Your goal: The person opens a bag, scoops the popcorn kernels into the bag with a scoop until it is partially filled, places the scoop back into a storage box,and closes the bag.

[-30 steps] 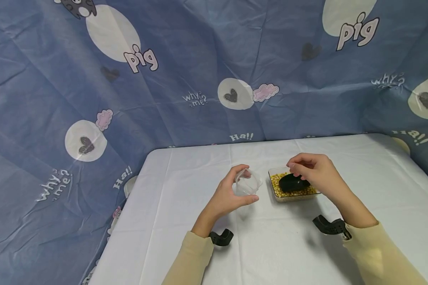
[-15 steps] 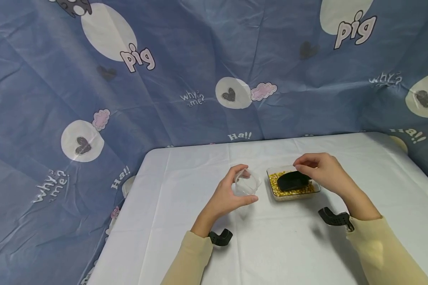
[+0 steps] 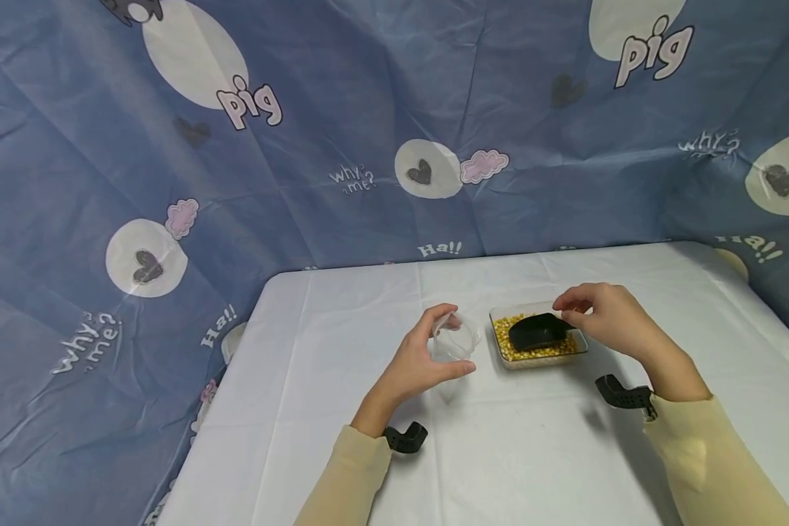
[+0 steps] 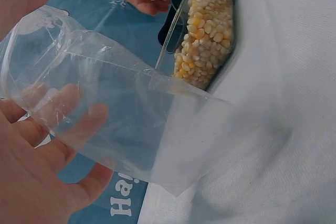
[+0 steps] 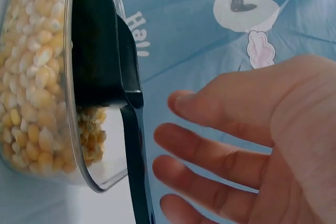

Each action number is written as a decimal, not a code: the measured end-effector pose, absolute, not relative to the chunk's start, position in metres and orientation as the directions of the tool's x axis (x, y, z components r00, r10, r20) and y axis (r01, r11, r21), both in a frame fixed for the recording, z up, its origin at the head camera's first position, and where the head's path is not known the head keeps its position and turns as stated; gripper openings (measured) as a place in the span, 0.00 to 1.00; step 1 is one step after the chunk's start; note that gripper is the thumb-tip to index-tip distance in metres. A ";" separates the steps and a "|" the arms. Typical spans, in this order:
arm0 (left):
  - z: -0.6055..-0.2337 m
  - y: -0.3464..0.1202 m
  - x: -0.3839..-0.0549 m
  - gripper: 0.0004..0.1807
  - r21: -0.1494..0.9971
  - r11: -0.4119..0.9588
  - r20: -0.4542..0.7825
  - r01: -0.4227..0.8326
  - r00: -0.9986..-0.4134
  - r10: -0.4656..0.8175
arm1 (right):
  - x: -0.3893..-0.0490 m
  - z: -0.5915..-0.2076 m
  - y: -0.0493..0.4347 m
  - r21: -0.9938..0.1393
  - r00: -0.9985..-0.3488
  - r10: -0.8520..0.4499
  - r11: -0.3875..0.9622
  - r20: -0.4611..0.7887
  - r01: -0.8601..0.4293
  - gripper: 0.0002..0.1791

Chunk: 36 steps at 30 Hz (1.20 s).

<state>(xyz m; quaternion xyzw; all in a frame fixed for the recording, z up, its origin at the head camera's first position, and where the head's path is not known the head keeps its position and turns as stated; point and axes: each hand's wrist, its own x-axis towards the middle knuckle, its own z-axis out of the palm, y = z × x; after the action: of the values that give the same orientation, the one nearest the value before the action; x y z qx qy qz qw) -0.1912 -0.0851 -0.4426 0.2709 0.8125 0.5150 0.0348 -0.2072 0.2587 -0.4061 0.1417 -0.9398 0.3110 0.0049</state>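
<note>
My left hand (image 3: 427,359) holds a clear plastic bag (image 4: 131,114) by its round, open mouth, thumb on one side and fingers on the other. The bag hangs down, with nothing visible inside. To its right, a rectangular glass container (image 3: 539,363) of yellow corn kernels (image 4: 206,38) stands on the table. A black scoop (image 3: 539,332) lies on the kernels, its handle (image 5: 137,171) sticking out over the rim toward the right. Near that handle is my right hand (image 3: 601,314), fingers relaxed; the right wrist view shows a gap between its fingertips and the handle.
A white cloth covers the table (image 3: 342,409). Behind it hangs a blue printed curtain (image 3: 329,88), which also runs down the left side. Black camera mounts (image 3: 408,438) sit on both wrists.
My right hand has drawn rightward from over the scoop's body to beside its handle. The scoop stays in the container. My left hand keeps the bag in nearly the same place.
</note>
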 end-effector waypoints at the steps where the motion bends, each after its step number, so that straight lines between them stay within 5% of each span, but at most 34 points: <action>1: -0.443 -0.085 -0.191 0.47 0.856 0.324 0.220 0.403 -0.851 0.476 | -0.207 -0.406 0.259 -0.578 -0.959 -0.268 0.769 0.094 -0.271 0.09; 22: -0.447 -0.085 -0.194 0.47 0.859 0.316 0.218 0.403 -0.846 0.487 | -0.211 -0.414 0.278 -0.542 -0.949 -0.313 0.793 0.029 -0.278 0.10; 36: -0.446 -0.085 -0.192 0.46 0.859 0.298 0.234 0.416 -0.837 0.495 | -0.215 -0.426 0.293 -0.661 -0.932 -0.361 0.696 0.019 -0.282 0.12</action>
<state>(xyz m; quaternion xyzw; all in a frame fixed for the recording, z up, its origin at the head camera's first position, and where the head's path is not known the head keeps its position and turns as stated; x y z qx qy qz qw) -0.1920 -0.0851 -0.4461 0.2831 0.8047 0.5204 0.0378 -0.2151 0.2931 -0.4256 0.1749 -0.9191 0.3487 -0.0562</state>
